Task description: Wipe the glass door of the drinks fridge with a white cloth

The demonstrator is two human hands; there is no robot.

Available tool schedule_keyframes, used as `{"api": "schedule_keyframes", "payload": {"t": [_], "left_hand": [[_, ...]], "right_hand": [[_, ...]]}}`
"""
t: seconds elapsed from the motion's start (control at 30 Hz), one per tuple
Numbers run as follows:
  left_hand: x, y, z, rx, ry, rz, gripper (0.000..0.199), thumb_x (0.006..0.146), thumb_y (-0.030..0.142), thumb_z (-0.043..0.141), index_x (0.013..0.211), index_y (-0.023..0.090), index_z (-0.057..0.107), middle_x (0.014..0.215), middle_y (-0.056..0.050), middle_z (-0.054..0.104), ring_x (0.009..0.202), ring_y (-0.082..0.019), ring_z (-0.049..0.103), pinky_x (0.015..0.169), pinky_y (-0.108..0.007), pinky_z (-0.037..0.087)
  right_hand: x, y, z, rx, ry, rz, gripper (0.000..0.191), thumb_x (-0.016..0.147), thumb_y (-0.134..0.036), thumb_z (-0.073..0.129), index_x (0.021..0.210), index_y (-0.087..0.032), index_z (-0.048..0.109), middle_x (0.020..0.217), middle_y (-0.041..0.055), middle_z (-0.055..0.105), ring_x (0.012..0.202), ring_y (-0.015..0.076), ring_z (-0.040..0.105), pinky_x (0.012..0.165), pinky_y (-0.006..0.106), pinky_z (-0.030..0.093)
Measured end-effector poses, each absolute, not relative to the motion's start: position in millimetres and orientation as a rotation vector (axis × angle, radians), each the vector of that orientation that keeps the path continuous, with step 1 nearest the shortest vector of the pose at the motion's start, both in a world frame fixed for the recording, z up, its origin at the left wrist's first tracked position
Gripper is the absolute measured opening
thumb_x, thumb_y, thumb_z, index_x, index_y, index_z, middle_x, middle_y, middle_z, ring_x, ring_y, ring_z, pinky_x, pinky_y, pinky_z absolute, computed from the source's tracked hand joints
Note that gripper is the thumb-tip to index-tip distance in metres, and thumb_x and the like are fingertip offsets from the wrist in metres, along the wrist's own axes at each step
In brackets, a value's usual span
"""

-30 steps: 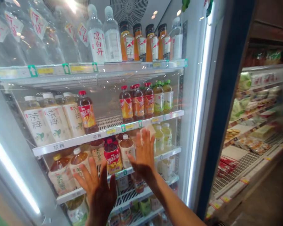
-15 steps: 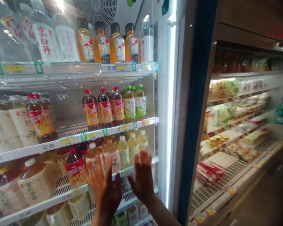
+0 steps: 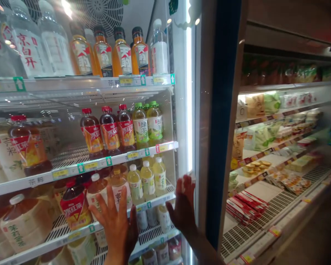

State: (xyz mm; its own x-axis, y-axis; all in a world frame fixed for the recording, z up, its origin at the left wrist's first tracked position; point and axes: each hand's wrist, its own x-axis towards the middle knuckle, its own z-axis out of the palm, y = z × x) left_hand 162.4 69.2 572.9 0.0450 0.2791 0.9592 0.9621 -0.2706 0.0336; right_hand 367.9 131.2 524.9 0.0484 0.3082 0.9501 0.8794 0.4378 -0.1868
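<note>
- Shop aisle: a drinks cooler [image 3: 182, 110] stands on the left, and an open chilled case [image 3: 276, 198] on the right carries bagged food, small tubs and red boxes on wire racks.
- Top shelf [image 3: 79, 84], behind the glass: clear water bottles [image 3: 27, 44] with red characters, and orange drink bottles [image 3: 121, 57] with black caps.
- Middle shelf [image 3: 85, 167]: red-capped iced tea bottles [image 3: 109, 129] beside green-capped green tea bottles [image 3: 140, 125].
- Lowest visible shelves: pale yellow bottles [image 3: 147, 180], with larger white-capped tea bottles [image 3: 23, 224] to the left.
- Glass door [image 3: 66, 97]: shut or slightly ajar, I cannot tell which; its long axis runs upright, and a blue strip [image 3: 223, 121] lines its edge.
- Left hand [image 3: 114, 228]: open, fingers spread, flat against the glass in front of the lower bottles, gripping nothing.
- Right hand [image 3: 183, 206]: open, fingers together and upright, pressed on the glass just beside the door's edge, also gripping nothing.
</note>
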Motion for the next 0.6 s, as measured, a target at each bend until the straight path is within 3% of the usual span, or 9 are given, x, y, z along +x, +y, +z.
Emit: {"api": "schedule_keyframes", "payload": {"t": [0.13, 0.3, 0.5, 0.6], "left_hand": [[160.3, 67.6, 572.7, -1.644, -1.276, -1.247, 0.086, 0.093, 0.017, 0.058, 0.163, 0.032, 0.010, 0.173, -0.007, -0.002, 0.159, -0.037, -0.009, 0.122, -0.074, -0.002], [139.0, 60.8, 574.6, -1.630, -1.289, -1.254, 0.088, 0.092, 0.016, 0.060, 0.163, 0.034, 0.011, 0.173, -0.007, -0.001, 0.159, -0.037, -0.007, 0.121, -0.076, -0.001], [90.7, 48.3, 574.1, -1.611, -1.307, -1.255, 0.089, 0.091, 0.016, 0.060, 0.163, 0.035, 0.011, 0.173, -0.008, 0.001, 0.158, -0.041, -0.005, 0.119, -0.080, 0.001], [58.0, 39.2, 574.2, -1.605, -1.342, -1.228, 0.089, 0.091, 0.016, 0.060, 0.162, 0.036, 0.011, 0.173, -0.011, 0.003, 0.158, -0.044, -0.003, 0.117, -0.083, 0.005]], "right_hand": [[370.7, 136.2, 539.7, -1.115, -1.447, -0.568, 0.085, 0.102, -0.065, 0.016, 0.164, -0.012, -0.006, 0.172, 0.0166, -0.009, 0.158, 0.0407, -0.004, 0.122, 0.074, 0.009], [353.2, 129.4, 513.5, -1.144, -1.480, -0.555, 0.082, 0.104, -0.055, 0.030, 0.164, -0.012, -0.004, 0.172, 0.0180, -0.002, 0.159, 0.0386, -0.001, 0.122, 0.073, 0.012], [337.8, 141.9, 563.0, -1.151, -1.331, -0.615, 0.082, 0.104, -0.058, 0.021, 0.163, -0.013, -0.011, 0.171, 0.0160, -0.013, 0.159, 0.0378, -0.009, 0.120, 0.075, 0.008], [279.5, 120.8, 535.6, -1.166, -1.394, -0.554, 0.083, 0.104, -0.058, 0.025, 0.164, -0.011, -0.007, 0.171, 0.0183, -0.012, 0.159, 0.0381, -0.007, 0.120, 0.076, 0.012]]}}
